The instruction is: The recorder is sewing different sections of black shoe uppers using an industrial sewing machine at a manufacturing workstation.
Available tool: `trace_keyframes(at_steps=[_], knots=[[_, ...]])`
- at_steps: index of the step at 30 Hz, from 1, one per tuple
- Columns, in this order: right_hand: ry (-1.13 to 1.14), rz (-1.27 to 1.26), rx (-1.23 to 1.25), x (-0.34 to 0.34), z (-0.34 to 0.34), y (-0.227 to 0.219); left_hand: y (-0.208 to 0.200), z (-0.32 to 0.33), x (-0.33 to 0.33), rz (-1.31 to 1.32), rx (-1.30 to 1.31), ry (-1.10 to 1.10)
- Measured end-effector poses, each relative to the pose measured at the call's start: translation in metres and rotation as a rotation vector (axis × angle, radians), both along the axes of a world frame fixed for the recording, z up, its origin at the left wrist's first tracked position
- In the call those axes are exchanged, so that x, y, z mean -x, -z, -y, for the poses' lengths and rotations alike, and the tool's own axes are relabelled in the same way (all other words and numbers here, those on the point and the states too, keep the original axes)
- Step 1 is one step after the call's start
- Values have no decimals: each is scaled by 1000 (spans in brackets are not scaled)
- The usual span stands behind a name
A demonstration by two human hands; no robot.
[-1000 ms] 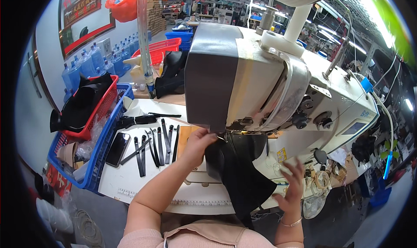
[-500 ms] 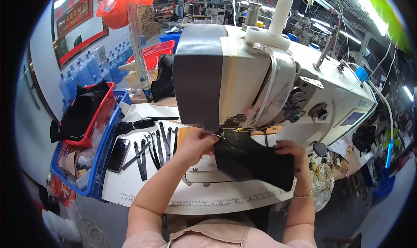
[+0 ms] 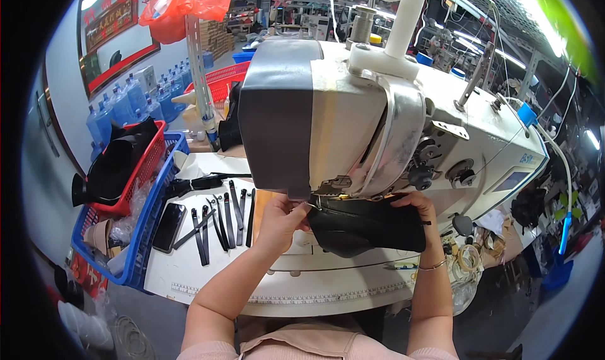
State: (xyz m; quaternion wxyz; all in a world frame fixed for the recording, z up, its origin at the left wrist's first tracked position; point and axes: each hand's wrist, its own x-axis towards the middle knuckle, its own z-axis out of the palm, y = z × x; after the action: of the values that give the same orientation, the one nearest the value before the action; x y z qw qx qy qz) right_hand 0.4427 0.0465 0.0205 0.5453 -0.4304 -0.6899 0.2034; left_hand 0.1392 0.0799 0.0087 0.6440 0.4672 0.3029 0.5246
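Note:
A black leather piece (image 3: 368,226), shaped like a boot upper, lies under the head of a large white and grey sewing machine (image 3: 353,108). Its far edge runs beneath the needle area. My left hand (image 3: 283,221) pinches at its left edge, close beside the needle; a thin, pale tip shows at the fingertips, too small to name. My right hand (image 3: 421,214) grips the right end, fingers over the far edge. Several narrow black straps (image 3: 228,218) with small fittings are laid out left of my left hand on the white table (image 3: 252,297).
A black phone (image 3: 169,227) lies by the straps. At the left, a red basket (image 3: 140,171) of black pieces sits in a blue crate (image 3: 135,253). Tape rolls (image 3: 467,257) and scraps crowd the right side. A printed ruler (image 3: 296,295) runs along the table's near edge.
The black piece has turned and shifted toward the machine, its right end raised. My right hand has moved farther away with it; my left hand has moved slightly left and nearer to me.

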Motion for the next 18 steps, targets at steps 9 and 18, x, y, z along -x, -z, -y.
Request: trace_keyframes(at_steps=[9,18], knots=[[-46,-24,76,-9,-7,8,2,1,-1,41,-14,-45],[194,-552,248,-9,50,13,-1,6,4,21,112,31]])
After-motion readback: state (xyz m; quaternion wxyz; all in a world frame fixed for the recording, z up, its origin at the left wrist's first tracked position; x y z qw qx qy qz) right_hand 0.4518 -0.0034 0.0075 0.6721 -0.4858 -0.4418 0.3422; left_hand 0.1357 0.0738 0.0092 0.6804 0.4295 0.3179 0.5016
